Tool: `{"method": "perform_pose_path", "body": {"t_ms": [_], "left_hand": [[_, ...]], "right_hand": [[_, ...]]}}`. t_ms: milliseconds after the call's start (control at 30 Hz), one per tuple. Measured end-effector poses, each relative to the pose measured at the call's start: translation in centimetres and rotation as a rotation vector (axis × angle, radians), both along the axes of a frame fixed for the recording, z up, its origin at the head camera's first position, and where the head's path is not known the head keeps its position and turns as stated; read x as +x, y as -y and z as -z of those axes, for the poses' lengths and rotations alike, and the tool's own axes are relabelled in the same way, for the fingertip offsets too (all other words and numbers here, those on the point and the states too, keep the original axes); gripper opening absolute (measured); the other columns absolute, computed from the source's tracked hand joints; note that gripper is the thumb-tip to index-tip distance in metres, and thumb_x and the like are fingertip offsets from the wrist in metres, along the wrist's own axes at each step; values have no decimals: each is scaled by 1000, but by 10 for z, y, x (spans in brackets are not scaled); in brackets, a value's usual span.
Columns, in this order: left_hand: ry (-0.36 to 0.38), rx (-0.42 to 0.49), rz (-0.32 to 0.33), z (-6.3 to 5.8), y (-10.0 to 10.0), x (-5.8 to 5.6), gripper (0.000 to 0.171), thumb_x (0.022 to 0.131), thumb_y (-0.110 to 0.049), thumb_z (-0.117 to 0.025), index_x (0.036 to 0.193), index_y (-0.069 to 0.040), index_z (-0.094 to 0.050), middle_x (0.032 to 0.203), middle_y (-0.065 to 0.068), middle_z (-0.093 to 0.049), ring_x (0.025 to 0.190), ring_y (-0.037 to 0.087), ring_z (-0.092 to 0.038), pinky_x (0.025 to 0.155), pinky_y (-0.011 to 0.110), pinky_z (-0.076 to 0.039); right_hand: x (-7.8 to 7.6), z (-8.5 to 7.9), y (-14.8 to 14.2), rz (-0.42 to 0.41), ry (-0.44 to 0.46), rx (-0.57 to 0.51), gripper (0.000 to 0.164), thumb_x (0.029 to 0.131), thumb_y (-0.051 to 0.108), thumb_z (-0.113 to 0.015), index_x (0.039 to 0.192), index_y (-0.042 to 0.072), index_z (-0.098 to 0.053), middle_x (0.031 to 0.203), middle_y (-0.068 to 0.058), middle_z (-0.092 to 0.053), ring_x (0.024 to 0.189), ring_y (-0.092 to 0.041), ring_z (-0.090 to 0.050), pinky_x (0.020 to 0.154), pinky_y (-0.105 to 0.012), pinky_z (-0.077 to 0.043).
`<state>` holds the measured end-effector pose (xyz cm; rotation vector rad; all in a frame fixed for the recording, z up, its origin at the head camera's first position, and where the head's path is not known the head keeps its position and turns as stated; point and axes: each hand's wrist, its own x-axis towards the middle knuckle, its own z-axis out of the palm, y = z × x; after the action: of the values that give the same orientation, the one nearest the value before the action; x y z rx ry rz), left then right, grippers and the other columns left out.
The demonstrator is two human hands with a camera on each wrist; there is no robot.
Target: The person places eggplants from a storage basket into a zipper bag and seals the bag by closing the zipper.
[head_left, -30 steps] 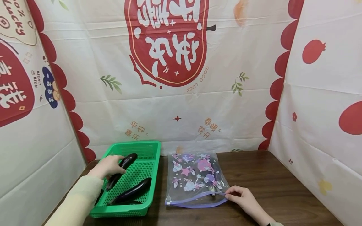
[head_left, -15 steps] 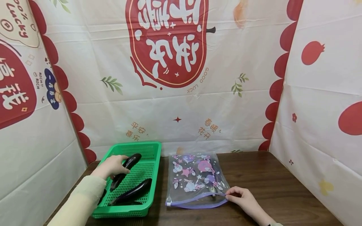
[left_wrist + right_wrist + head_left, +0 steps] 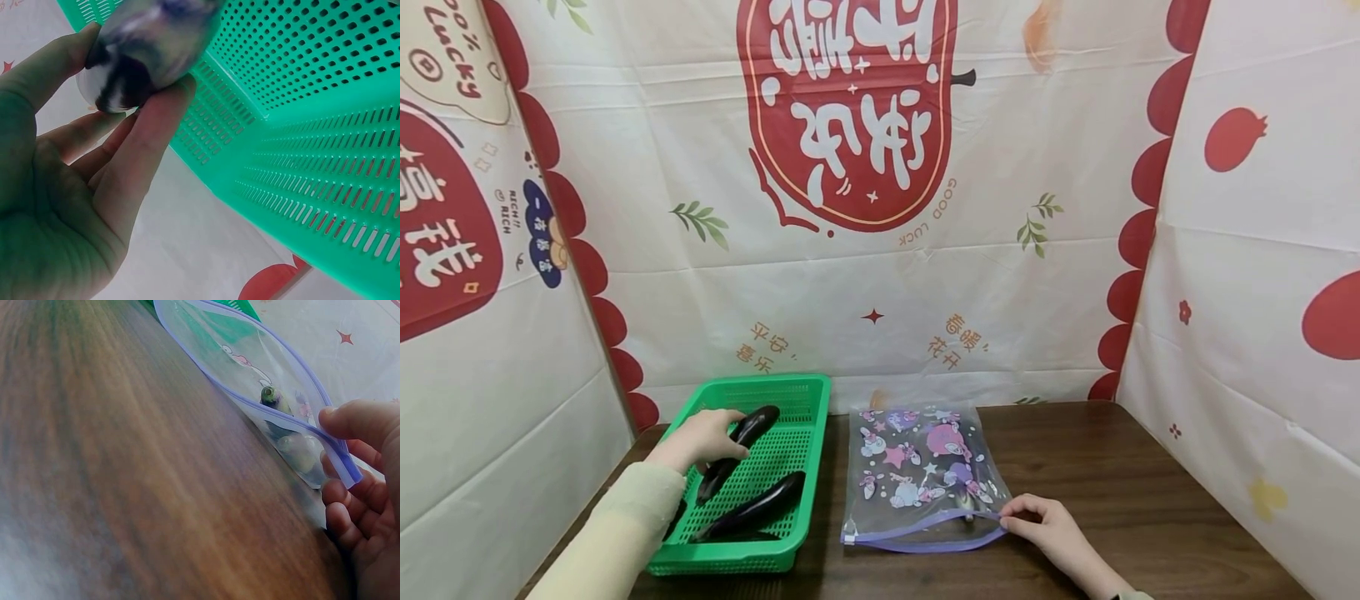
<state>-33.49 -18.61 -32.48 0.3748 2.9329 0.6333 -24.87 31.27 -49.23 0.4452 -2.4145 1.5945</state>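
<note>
My left hand [image 3: 700, 440] grips a dark purple eggplant [image 3: 760, 423] over the green basket [image 3: 817, 442], thumb and fingers on opposite sides of it. Close up in the left wrist view, the blurred eggplant [image 3: 156, 50] fills the space between thumb and fingertips. Below it in the basket lies another eggplant [image 3: 763, 505], with parts of others along the near side. My right hand [image 3: 1051, 533] pinches the right corner of a clear printed zip bag [image 3: 891, 500], whose purple-edged mouth gapes. Inside the bag, a green-stemmed eggplant [image 3: 270, 397] shows through the opening.
Both basket and bag rest on a brown wooden table [image 3: 1075, 458]. White printed cloth [image 3: 865, 283] hangs behind and at both sides, meeting the table's back edge. A small white slider [image 3: 849, 539] sits at the bag mouth's left end.
My left hand has shifted slightly right with the eggplant in its grip, still over the basket. The right hand keeps its hold on the bag's corner.
</note>
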Motion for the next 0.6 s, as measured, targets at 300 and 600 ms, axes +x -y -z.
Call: {"method": "perform_pose_path", "body": {"t_ms": [300,600], "left_hand": [[9,0,5,-1,-4,-1,70,82,-19,-77,141,2,-45,136,31,-46,62,21,-56,49,39,-53],[10,-2,4,2,-2,-5,70,82,-20,-78,141,2,-46,136,30,-46,62,20,-57,47,37,-52]], "right_hand": [[0,-1,1,12,34,-4,7,86,10,-72,89,3,-71,83,1,-67,75,-4,-55,66,-24,-45],[-1,0,0,12,31,3,7,86,10,-72,89,3,-71,83,1,-67,74,-4,-55,66,-24,-45]]}}
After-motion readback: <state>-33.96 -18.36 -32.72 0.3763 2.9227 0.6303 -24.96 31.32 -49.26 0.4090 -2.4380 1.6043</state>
